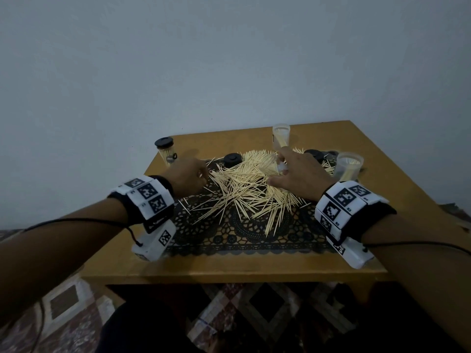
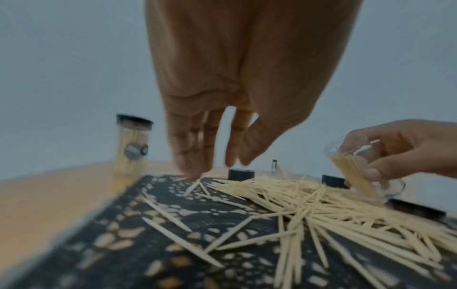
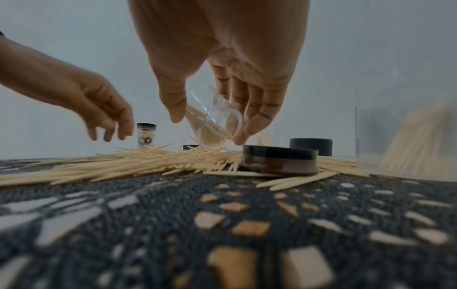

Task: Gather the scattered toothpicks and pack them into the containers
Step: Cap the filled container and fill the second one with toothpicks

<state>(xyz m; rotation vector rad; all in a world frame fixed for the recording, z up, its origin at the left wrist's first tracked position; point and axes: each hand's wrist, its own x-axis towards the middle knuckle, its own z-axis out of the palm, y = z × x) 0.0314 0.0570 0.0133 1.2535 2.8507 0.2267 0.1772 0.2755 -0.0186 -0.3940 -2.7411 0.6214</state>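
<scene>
A big heap of pale toothpicks (image 1: 249, 189) lies on a black lace mat (image 1: 244, 235). My left hand (image 1: 205, 174) hangs over the heap's left edge, fingers pointing down and holding nothing. In the left wrist view its fingertips (image 2: 195, 174) touch a stray toothpick (image 2: 190, 188). My right hand (image 1: 277, 171) grips a clear container (image 3: 212, 125), tilted with its base near the heap and partly filled with toothpicks. The same tilted container (image 2: 358, 168) shows at the right of the left wrist view.
A lidded, filled container (image 1: 167, 151) stands at the back left of the wooden table (image 1: 229, 268). Two open containers with toothpicks stand at the back (image 1: 280, 136) and at the right (image 1: 348, 166). Black lids (image 1: 232, 160) (image 1: 314, 155) lie by the heap, one close to my right hand (image 3: 279, 160).
</scene>
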